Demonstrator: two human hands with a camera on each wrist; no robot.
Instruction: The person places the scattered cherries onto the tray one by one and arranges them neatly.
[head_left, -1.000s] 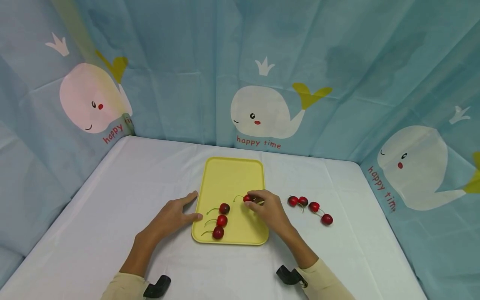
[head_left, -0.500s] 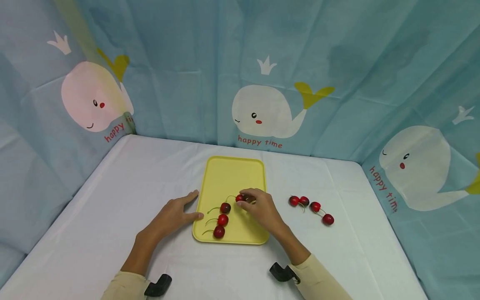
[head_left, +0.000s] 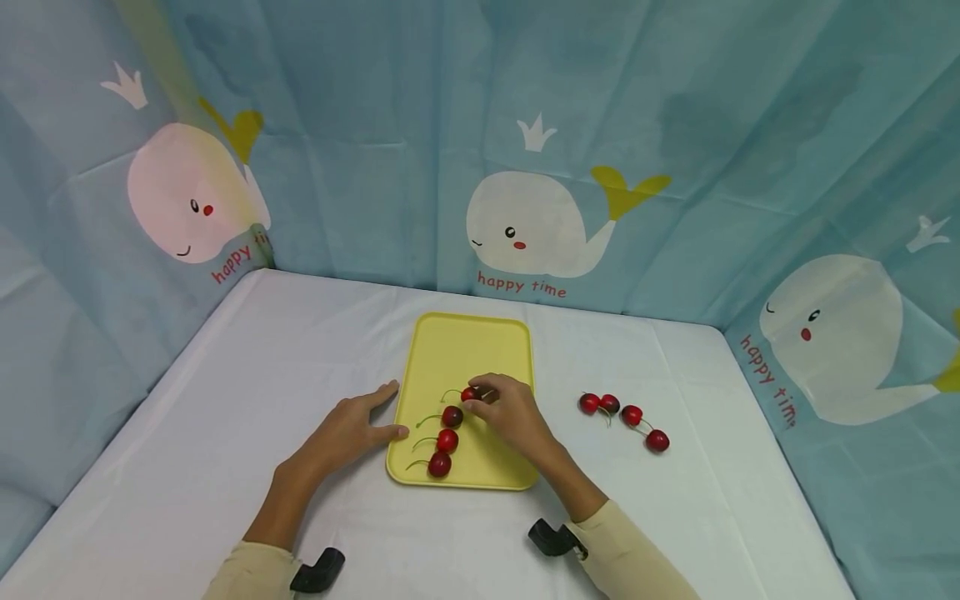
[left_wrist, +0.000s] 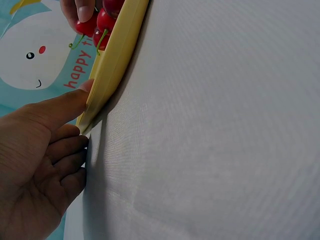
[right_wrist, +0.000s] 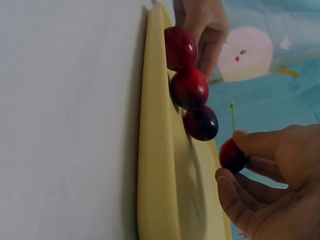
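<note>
The right hand (head_left: 512, 415) pinches a glossy round cherry (head_left: 469, 394) over the yellow tray (head_left: 472, 337), its thin green stem (right_wrist: 233, 117) curving toward the tray's left edge. The left hand (head_left: 347, 429), thumb and forefinger apart, touches that edge. Three cherries (head_left: 447, 441) line the tray, stems likewise leftward; four cherries (head_left: 632, 414) lie right of it.

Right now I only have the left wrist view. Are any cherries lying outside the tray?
Observer: Yes, four loose cherries lie on the white cloth, to the right of the yellow tray.
Operator: Where is the held cherry along the row of cherries?
Observer: The head view puts it just past the row's far end, the end away from the person.
Operator: Is it against the nearest one?
Observer: No, the right wrist view shows a gap between it and the dark cherry that ends the row.
</note>
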